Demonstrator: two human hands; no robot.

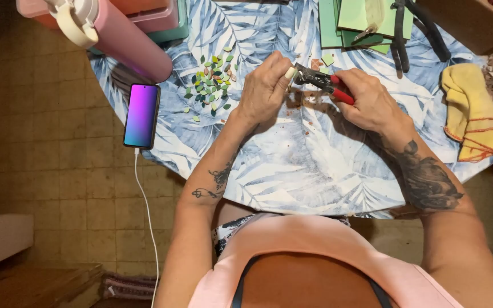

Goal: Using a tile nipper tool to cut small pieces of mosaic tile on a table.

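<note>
Red-handled nippers (322,81) sit in my right hand (369,102), the grip wrapped closed around the handles, their dark metal head pointing left over the middle of the round tabletop (292,165) with its blue-and-white leaf-print cloth. My left hand (265,91) meets the tool head from the other side, fingers pinched shut on a small pale tile piece (290,72) held right at the jaws (whether the jaws are biting it I cannot tell). To the left of that hand lies a scatter of green and dark tile chips (211,80). A phone (142,116) with a glowing purple screen rests at the left edge, its white cable (146,217) trailing down off the tabletop, beside a pink bottle (126,43) lying on its side. Green tile sheets (360,23) and dark pliers (412,31) lie along the far edge; a yellow cloth (472,111) sits crumpled at right.
</note>
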